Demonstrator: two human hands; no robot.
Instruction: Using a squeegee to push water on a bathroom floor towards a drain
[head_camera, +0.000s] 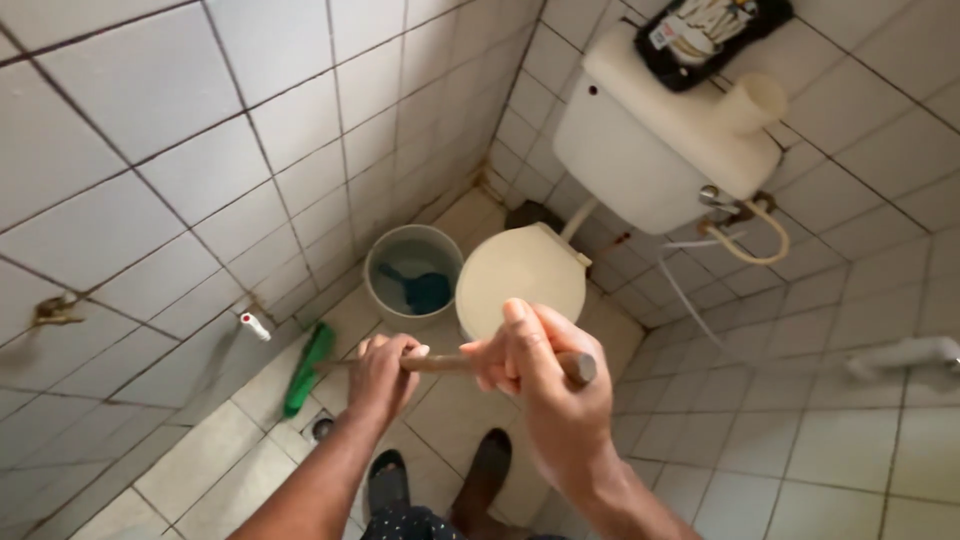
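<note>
Presently, both my hands are closed around a wooden handle that runs roughly level across the view. My left hand wraps the handle near its middle, fingers curled over the top; my right hand grips it close to the blunt near end, thumb raised along the upper side. The handle leads leftward to a green brush head, which rests low against the foot of the tiled wall, next to a small floor drain. Whether the bristles actually touch the floor tiles I cannot tell from this angle. Beyond my hands sits a cream toilet with its lid shut, and behind it a cream cistern mounted on the wall. A dark packet and a pale roll lie on top of the cistern. Just beside the toilet, in the corner, stands a grey bucket holding water and a blue scoop. My feet in dark sandals stand on the floor below the handle.
</note>
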